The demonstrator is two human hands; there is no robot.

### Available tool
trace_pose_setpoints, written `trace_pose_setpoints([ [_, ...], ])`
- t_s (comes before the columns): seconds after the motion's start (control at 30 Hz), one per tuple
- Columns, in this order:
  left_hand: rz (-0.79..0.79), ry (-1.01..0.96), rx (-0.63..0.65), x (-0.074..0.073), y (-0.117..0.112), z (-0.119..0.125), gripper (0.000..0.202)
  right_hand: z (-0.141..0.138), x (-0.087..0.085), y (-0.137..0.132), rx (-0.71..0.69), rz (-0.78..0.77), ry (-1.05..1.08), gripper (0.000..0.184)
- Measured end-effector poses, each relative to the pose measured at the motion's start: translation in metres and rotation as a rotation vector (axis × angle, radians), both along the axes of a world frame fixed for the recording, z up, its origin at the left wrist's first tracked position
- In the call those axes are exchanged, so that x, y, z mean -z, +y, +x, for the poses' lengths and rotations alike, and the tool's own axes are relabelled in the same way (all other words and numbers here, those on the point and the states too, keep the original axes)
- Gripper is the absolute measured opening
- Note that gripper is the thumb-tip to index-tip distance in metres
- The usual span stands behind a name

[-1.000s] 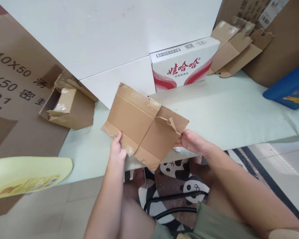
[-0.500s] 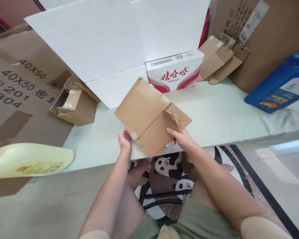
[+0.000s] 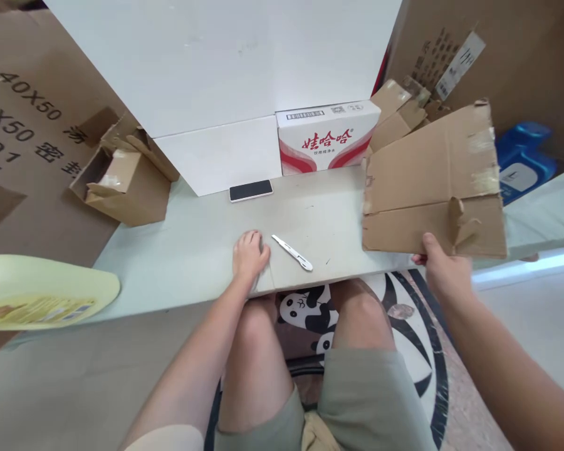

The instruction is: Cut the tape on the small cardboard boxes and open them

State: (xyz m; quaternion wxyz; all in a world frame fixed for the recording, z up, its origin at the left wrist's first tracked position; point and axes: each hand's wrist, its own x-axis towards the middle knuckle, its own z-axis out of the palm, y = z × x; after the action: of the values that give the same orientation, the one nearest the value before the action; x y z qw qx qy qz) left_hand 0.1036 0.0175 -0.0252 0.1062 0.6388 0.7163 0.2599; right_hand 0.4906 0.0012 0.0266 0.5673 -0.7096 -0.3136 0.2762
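Observation:
My right hand [image 3: 444,266] grips the lower edge of a flattened cardboard box [image 3: 408,175], thumb on the near face. The box is tilted up at the right, with a torn flap near its lower right. My left hand [image 3: 249,255] rests on the table's pale cloth, holding nothing, its thumb apart from the fingers. Just to its right lies a white utility knife [image 3: 292,253]. Farther back, a phone with a dark screen [image 3: 251,190] lies before the white panel.
A white and red carton [image 3: 329,139] stands at the back. Folded cardboard [image 3: 395,119] leans behind the raised box, which partly hides a blue bottle [image 3: 521,163]. At left are a small brown box [image 3: 141,194], a large carton [image 3: 28,119] and a pale yellow bottle [image 3: 47,291].
My right hand has carried the flattened box from the middle to the right. My left hand has let go of it and come down on the table. The knife and phone are now uncovered.

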Motion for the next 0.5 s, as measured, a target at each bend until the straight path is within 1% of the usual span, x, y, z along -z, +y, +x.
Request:
trace_pose_setpoints([
  [0.07, -0.019, 0.124, 0.001, 0.001, 0.000, -0.001, 0.032, 0.015, -0.012, 0.018, 0.028, -0.031, -0.131, 0.025],
  [0.1, -0.028, 0.184, -0.003, 0.001, 0.000, -0.001, 0.034, 0.020, -0.020, 0.033, 0.023, -0.016, -0.179, 0.020],
  [0.17, -0.037, 0.253, -0.014, 0.002, 0.000, -0.001, 0.035, 0.024, -0.040, 0.073, 0.010, 0.047, -0.253, 0.013],
  [0.23, -0.035, 0.281, -0.018, 0.002, 0.000, -0.001, 0.036, 0.022, -0.062, 0.123, 0.003, 0.082, -0.286, 0.014],
  [0.27, -0.032, 0.289, -0.017, 0.002, 0.000, -0.001, 0.035, 0.020, -0.071, 0.147, -0.025, 0.083, -0.288, 0.014],
  [0.33, -0.027, 0.294, -0.018, 0.002, -0.001, -0.001, 0.035, 0.012, -0.081, 0.185, -0.114, 0.057, -0.301, 0.010],
  [0.37, -0.027, 0.292, -0.020, 0.001, -0.001, -0.001, 0.035, 0.005, -0.081, 0.196, -0.175, 0.022, -0.343, 0.012],
  [0.4, -0.028, 0.289, -0.020, 0.001, -0.001, -0.001, 0.034, -0.003, -0.076, 0.199, -0.241, -0.016, -0.396, 0.014],
  [0.43, -0.028, 0.286, -0.018, 0.000, -0.001, -0.001, 0.034, -0.013, -0.067, 0.196, -0.296, -0.034, -0.438, 0.017],
  [0.5, -0.023, 0.279, -0.008, 0.001, 0.000, -0.002, 0.034, -0.039, -0.038, 0.172, -0.442, -0.052, -0.552, 0.020],
])
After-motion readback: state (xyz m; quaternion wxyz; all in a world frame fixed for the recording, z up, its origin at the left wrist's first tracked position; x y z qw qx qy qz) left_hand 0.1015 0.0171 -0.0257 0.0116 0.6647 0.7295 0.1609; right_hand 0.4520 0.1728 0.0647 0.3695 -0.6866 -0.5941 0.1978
